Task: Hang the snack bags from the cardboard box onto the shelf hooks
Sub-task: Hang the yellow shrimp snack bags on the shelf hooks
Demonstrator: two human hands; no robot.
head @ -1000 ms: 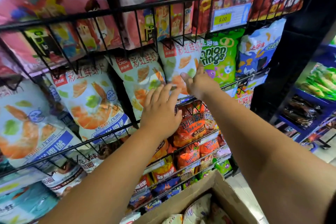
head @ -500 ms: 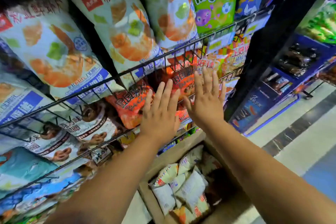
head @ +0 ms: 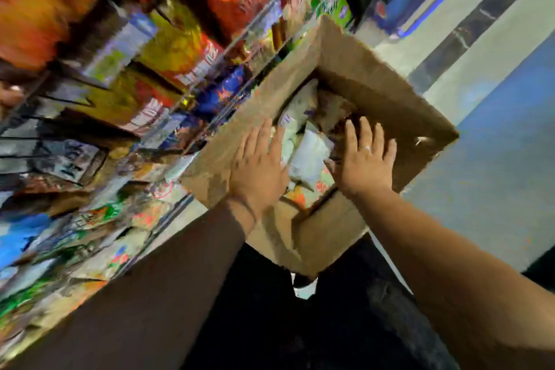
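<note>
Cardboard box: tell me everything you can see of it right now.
The cardboard box is brown and open-topped, its flaps spread outward, seen tilted from above beside the lower shelf. Pale snack bags lie heaped inside. The left hand is over its left flap, the right hand over the opening, fingers straight; contact is lost in blur.

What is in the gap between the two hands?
In the head view, pale snack bags lie between the left hand and the right hand, down inside the open cardboard box.
</note>
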